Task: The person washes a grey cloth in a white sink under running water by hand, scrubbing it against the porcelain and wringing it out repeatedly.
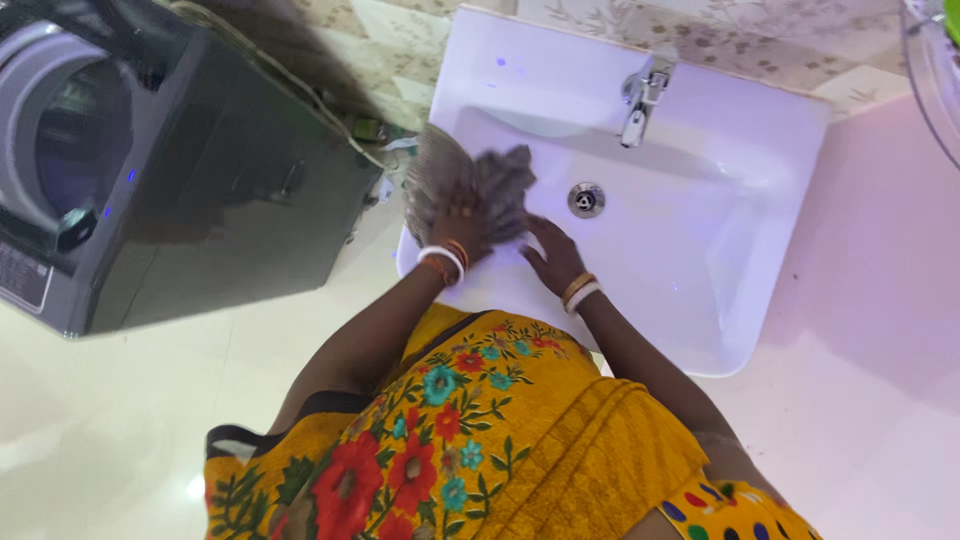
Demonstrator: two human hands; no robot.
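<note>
Nearest, a yellow flowered garment (470, 440). Beyond it, the grey cloth (480, 185) lies on the white sink's (760, 180) left rim; the left hand (462, 225) clutches it, the right hand (550, 255) presses flat beside. Tap (640, 95) far, washing machine (150, 160) left.

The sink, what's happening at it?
A person stands at a white sink. Their left hand grips a grey cloth bunched at the basin's left edge. Their right hand rests just beside it on the basin. No water shows under the tap. A dark washing machine stands to the left.
</note>
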